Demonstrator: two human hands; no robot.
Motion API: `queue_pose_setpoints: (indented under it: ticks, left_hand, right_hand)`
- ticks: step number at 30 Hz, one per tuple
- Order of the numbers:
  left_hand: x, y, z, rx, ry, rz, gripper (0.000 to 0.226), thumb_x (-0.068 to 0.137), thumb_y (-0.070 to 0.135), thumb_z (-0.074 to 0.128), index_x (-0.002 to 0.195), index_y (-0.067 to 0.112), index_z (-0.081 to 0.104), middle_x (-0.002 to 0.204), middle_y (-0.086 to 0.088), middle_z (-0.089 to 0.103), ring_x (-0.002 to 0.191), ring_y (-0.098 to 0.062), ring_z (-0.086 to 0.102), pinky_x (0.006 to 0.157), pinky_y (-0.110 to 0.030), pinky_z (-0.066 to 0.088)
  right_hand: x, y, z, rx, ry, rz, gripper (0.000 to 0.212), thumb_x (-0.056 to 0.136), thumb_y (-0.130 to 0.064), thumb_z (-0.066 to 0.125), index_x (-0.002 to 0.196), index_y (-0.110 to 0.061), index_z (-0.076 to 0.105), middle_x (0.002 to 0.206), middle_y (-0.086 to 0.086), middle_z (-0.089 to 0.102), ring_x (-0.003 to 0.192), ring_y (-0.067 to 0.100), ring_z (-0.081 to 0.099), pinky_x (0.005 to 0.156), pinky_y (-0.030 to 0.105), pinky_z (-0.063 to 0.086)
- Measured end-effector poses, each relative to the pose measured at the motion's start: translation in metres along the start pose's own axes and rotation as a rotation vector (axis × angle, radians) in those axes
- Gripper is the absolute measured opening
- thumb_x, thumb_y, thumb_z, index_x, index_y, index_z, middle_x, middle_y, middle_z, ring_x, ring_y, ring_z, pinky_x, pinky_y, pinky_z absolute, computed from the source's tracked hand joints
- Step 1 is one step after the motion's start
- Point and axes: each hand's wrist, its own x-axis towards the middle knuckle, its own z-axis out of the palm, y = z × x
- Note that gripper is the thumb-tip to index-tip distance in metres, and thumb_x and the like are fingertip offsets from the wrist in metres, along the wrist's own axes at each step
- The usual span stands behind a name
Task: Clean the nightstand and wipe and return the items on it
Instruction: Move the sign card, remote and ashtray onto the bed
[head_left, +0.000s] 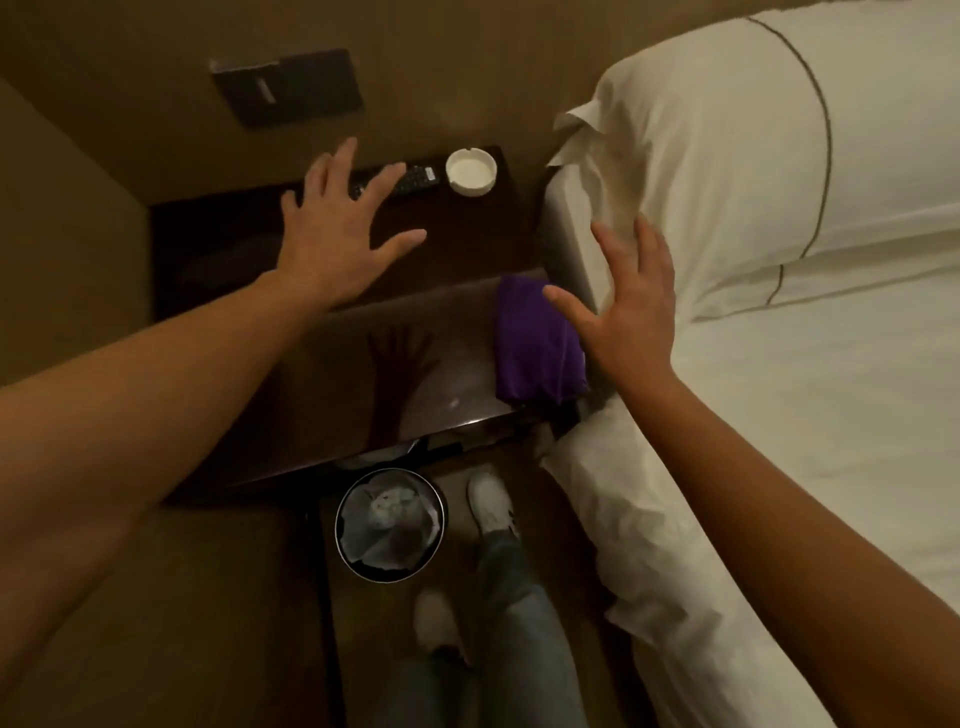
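Over the nightstand (332, 395), my left hand (332, 244) spreads, empty, above its remote (410, 179) beside the ashtray (471, 172); my right hand (626, 312), splayed, nears its purple cloth (530, 348). Clearing comes first, I judge; next, grasp that remote.

Glossy dark wood nightstand (363, 332), soft purple cloth (535, 343), smooth white ashtray (471, 172).

To your right lies a bed (779, 389) in white linen, its pillow (727, 145) edged with a thin dark line. On the floor below sits a round bin (389, 525) — lined with a clear bag, some crumpled paper inside. A dark wall panel (288, 85) is mounted on the tan wall ahead.
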Motion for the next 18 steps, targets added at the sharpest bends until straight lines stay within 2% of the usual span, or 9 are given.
queue_pose_setpoints:
  ticks: [3, 8, 11, 18]
  left_hand:
    - [0.018, -0.025, 0.007, 0.01, -0.034, -0.029, 0.072, 0.091, 0.073, 0.045, 0.154, 0.043, 0.027, 0.169, -0.009, 0.007, 0.153, -0.039, 0.011, 0.113, -0.072, 0.026]
    - [0.06, -0.048, 0.03, -0.041, -0.082, -0.111, 0.069, 0.091, 0.069, 0.05, 0.152, 0.039, 0.036, 0.167, -0.011, 0.013, 0.153, -0.038, 0.012, 0.113, -0.072, 0.026]
    - [0.084, -0.056, 0.047, -0.054, -0.114, -0.158, 0.07, 0.091, 0.07, 0.05, 0.153, 0.039, 0.035, 0.167, -0.01, 0.013, 0.153, -0.037, 0.011, 0.113, -0.071, 0.026]
    - [0.133, -0.075, 0.086, -0.066, -0.157, -0.214, 0.071, 0.091, 0.07, 0.051, 0.153, 0.04, 0.035, 0.167, -0.009, 0.014, 0.153, -0.038, 0.01, 0.113, -0.073, 0.023]
  right_hand:
    - [0.044, -0.008, 0.029, 0.035, -0.083, -0.031, 0.079, 0.088, -0.076, 0.057, 0.156, -0.041, 0.035, 0.17, 0.008, 0.022, 0.157, 0.032, 0.017, 0.124, 0.049, 0.025]
    - [0.116, -0.01, 0.067, 0.015, -0.194, -0.08, 0.077, 0.091, -0.063, 0.065, 0.157, -0.032, 0.039, 0.168, 0.018, 0.023, 0.156, 0.04, 0.017, 0.125, 0.053, 0.024]
    - [0.153, -0.013, 0.089, 0.012, -0.281, -0.092, 0.079, 0.09, -0.062, 0.067, 0.157, -0.034, 0.036, 0.169, 0.017, 0.019, 0.157, 0.039, 0.013, 0.126, 0.053, 0.022]
    - [0.227, -0.017, 0.153, -0.042, -0.4, -0.154, 0.082, 0.087, -0.062, 0.07, 0.157, -0.031, 0.04, 0.169, 0.019, 0.02, 0.156, 0.043, 0.016, 0.124, 0.054, 0.023]
